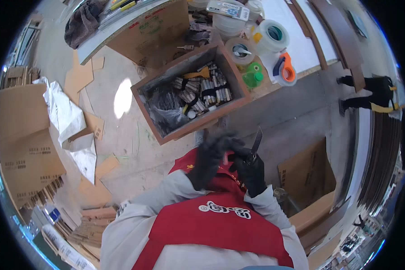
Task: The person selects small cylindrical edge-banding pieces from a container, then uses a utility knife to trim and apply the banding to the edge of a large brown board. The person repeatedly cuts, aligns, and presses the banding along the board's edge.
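Observation:
My two hands, in black gloves, are close together in front of my red apron (202, 227). In my right hand (249, 174) a utility knife (256, 143) is gripped, its long dark blade pointing up and slightly right. My left hand (207, 159) is beside it, just to the left; motion smears its fingers, so what they hold, if anything, cannot be made out. Beyond both hands stands a brown wooden box (144, 118). Inside it lie several bundles of slim marker-like sticks (216, 90), a clear plastic bag (168, 118) and a yellow-orange tool (198, 74).
Tape rolls (271, 37), an orange tape dispenser (287, 69), a green bottle (253, 76) and a phone (228, 10) are at the bench's far end. Cardboard (27, 148) and white sheeting (72, 121) lie left, an open carton (308, 175) right. Another person (373, 92) stands far right.

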